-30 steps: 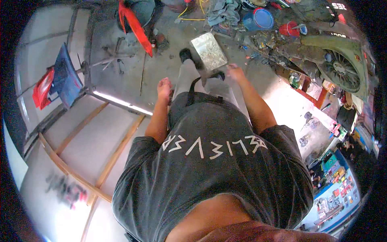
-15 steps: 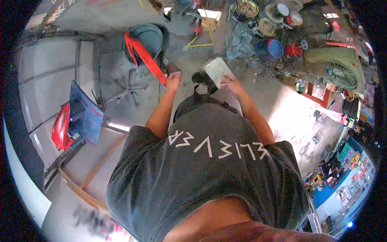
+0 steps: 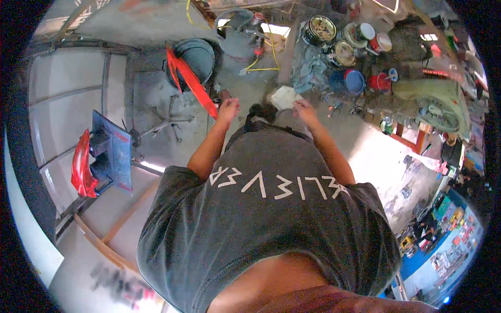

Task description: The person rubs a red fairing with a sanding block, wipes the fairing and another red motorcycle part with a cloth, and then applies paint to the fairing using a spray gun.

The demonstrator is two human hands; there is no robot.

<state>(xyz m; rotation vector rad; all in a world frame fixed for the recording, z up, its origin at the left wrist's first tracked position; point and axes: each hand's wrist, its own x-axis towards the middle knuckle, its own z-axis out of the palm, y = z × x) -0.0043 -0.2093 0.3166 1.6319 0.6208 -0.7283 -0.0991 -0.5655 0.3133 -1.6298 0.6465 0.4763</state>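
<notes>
Head view: the right hand pinches the edge of a pale grey sheet, held in front of the body above the concrete floor. The left hand hangs free with fingers loosely curled, its grip released, beside a red panel leaning from a dark tub.

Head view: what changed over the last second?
The pale flat sheet went from held up large and close in front of the chest to low and far out by the right hand, which stays on its edge. The left hand hangs free beside the red panel. The view swung, bringing the paint cans into view. The grey shirt fills the lower frame as before.
</notes>
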